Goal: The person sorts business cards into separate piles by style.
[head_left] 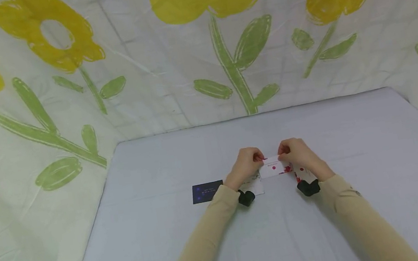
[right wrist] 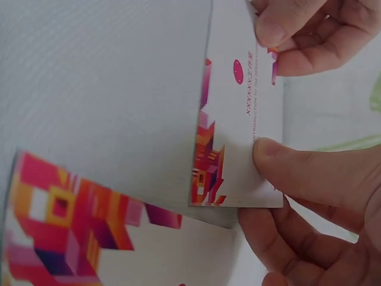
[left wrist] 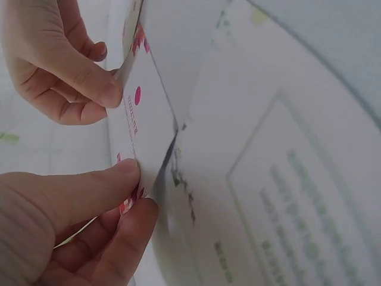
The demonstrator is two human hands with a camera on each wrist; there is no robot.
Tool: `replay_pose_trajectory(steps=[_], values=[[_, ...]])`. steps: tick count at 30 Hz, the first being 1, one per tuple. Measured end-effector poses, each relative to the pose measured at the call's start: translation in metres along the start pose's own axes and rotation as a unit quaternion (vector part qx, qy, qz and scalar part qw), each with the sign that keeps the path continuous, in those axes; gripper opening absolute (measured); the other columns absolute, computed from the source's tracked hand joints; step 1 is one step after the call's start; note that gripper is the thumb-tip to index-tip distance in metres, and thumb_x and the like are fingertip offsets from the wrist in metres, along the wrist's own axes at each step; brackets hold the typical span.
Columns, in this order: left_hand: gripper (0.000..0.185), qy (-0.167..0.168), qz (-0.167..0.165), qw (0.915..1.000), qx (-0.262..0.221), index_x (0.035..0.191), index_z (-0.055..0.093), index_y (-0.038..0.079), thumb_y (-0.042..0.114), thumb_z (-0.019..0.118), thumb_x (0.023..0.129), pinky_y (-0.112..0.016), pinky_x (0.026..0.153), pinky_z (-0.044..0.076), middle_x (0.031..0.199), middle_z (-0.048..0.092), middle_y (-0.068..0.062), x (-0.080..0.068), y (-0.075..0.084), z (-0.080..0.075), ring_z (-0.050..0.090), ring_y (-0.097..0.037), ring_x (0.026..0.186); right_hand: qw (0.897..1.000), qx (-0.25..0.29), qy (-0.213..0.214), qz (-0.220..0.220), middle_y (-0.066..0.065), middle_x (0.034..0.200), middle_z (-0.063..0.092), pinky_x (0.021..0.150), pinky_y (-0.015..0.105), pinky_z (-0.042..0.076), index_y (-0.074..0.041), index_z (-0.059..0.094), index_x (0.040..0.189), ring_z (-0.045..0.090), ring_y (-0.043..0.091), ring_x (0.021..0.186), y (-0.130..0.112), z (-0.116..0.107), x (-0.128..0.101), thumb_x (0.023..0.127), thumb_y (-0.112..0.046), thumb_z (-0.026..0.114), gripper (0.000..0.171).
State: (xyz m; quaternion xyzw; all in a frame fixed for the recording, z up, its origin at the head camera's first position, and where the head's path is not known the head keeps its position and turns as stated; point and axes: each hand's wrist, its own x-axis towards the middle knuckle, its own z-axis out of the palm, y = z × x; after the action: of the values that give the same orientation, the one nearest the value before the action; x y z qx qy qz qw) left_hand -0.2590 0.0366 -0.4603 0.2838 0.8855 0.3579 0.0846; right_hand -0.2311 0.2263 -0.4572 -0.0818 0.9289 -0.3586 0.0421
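Observation:
Both hands hold one white business card [head_left: 274, 167] with a pink oval, printed lettering and red-orange block patterns at its corners. My left hand [head_left: 246, 162] pinches its upper left corner between thumb and fingers. At the upper right, my right hand [head_left: 299, 152] grips the same card, thumb on the printed face [right wrist: 238, 95] and fingers behind. Below the left wrist lies a white card with green print [left wrist: 280, 196], partly covered by the hand and wrist camera in the head view. A second red-patterned card [right wrist: 77, 232] lies under the right wrist.
A dark blue card [head_left: 207, 192] lies left of the left wrist, its right end hidden by the sleeve. The pale cloth-covered table [head_left: 157, 166] meets a flower-printed curtain [head_left: 169, 86] along its back edge. Black wrist cameras [head_left: 246, 198] hang below both wrists.

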Motion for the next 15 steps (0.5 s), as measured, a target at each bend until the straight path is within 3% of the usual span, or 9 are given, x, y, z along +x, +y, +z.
replay_pose_trajectory(steps=[15], values=[[0.006, -0.002, -0.017, 0.9964, 0.083, 0.087, 0.067, 0.003, 0.000, 0.064, 0.082, -0.016, 0.062, 0.039, 0.074, 0.056, 0.000, 0.0021, 0.0019, 0.0062, 0.049, -0.009, 0.070, 0.999, -0.046, -0.005, 0.022, 0.009, 0.074, 0.055, 0.056, 0.029, 0.040, 0.001, 0.060, 0.079, 0.048, 0.020, 0.066, -0.0067, 0.0026, -0.0001, 0.082, -0.003, 0.063, 0.005]])
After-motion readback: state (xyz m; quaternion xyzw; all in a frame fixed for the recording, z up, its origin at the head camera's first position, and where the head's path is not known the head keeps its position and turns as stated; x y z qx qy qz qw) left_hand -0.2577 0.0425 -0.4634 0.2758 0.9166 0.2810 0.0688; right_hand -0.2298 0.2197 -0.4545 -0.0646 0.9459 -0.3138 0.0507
